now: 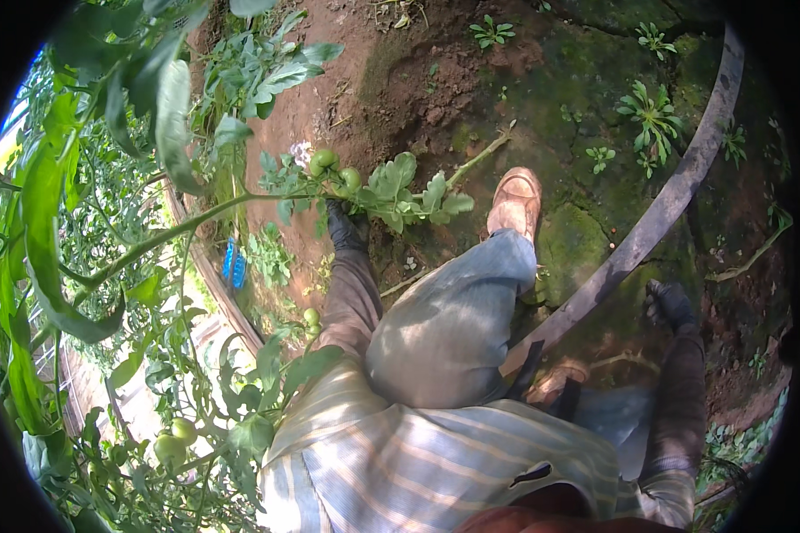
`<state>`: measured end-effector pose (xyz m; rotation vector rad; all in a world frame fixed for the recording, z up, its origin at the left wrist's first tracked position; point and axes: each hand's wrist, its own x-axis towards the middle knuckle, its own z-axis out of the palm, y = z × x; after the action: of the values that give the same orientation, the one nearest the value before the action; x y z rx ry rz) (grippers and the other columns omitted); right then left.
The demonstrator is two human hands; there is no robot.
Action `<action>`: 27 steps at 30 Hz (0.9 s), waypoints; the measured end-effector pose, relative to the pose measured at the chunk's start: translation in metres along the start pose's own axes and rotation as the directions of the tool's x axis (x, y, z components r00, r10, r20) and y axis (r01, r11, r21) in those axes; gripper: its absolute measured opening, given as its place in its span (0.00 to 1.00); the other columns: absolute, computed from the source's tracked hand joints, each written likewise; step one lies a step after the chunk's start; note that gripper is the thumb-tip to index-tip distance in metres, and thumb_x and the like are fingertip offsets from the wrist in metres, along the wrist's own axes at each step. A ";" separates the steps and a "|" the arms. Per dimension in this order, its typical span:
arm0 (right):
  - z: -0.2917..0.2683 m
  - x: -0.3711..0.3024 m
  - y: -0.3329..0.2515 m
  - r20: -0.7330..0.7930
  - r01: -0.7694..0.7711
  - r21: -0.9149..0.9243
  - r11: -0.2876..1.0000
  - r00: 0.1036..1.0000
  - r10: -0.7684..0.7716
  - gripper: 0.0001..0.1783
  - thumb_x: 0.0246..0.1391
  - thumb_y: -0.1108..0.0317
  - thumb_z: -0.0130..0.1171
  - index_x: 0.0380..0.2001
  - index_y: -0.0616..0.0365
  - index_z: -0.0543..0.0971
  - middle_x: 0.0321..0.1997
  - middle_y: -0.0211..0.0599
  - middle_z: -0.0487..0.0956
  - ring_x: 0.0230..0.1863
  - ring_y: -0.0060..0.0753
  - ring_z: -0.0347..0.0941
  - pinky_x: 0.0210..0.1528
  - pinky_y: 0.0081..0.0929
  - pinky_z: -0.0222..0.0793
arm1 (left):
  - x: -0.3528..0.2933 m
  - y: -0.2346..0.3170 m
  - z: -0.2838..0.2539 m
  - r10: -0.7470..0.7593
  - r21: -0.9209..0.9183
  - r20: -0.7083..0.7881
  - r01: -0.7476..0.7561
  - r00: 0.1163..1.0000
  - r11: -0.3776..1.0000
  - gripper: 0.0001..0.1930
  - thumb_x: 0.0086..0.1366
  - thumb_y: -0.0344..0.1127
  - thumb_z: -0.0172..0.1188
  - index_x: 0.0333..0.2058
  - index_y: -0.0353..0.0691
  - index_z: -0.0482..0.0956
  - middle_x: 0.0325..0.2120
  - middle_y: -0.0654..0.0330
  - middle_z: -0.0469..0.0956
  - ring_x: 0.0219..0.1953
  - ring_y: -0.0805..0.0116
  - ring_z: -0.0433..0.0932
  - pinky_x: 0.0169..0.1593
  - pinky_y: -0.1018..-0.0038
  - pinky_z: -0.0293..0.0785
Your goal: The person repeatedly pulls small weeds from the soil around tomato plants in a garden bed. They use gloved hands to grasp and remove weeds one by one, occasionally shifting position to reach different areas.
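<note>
My left hand (347, 228), in a dark glove, reaches in under the tip of a tomato branch (231, 202). Leaves hide its fingers, so their hold cannot be told. Right beside it on the branch hang green tomatoes (336, 171), a pale flower cluster (301, 155) and a leafy shoot (402, 191). Over on the right, my right hand (671, 306), also dark-gloved, is low over the mossy soil with its fingers curled in. Whatever those fingers may hold is hidden.
A long grey strip (636, 249), like a flat hose, curves from the upper right toward my legs. My brown shoe (516, 197) stands on the soil. Tomato plants with more green fruit (171, 449) crowd the left. Small weeds (651, 120) dot the ground; a blue piece (234, 264) lies left.
</note>
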<state>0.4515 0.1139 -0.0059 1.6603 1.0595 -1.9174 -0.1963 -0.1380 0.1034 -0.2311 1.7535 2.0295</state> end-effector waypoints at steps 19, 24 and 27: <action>0.000 -0.002 -0.007 0.045 -0.048 0.008 0.999 0.998 0.048 0.22 0.58 0.49 0.53 0.21 0.55 0.77 0.13 0.35 0.74 0.11 0.28 0.69 0.14 0.26 0.63 | 0.037 0.054 -0.046 0.085 0.884 0.407 -0.368 0.909 -0.288 0.15 0.60 0.39 0.50 0.39 0.35 0.75 0.32 0.46 0.77 0.35 0.48 0.77 0.41 0.61 0.72; -0.002 -0.004 -0.009 0.059 -0.053 -0.025 0.998 0.997 0.054 0.21 0.58 0.50 0.53 0.22 0.57 0.76 0.14 0.34 0.74 0.12 0.27 0.68 0.16 0.26 0.64 | 0.045 0.204 -0.021 0.211 0.929 0.309 -0.247 0.927 -0.276 0.23 0.58 0.46 0.59 0.45 0.33 0.74 0.38 0.40 0.77 0.40 0.46 0.76 0.44 0.58 0.70; -0.002 -0.006 -0.009 0.058 -0.054 -0.007 0.999 0.997 0.054 0.21 0.58 0.50 0.53 0.22 0.57 0.76 0.15 0.35 0.75 0.12 0.27 0.68 0.16 0.26 0.64 | 0.026 0.211 0.003 0.287 0.741 0.317 -0.047 0.904 -0.670 0.29 0.55 0.44 0.63 0.51 0.33 0.69 0.46 0.40 0.73 0.51 0.47 0.70 0.54 0.57 0.67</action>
<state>0.4482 0.1202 0.0022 1.6036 0.9862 -1.9151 -0.3107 -0.1495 0.2819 0.7946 3.0173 -0.7363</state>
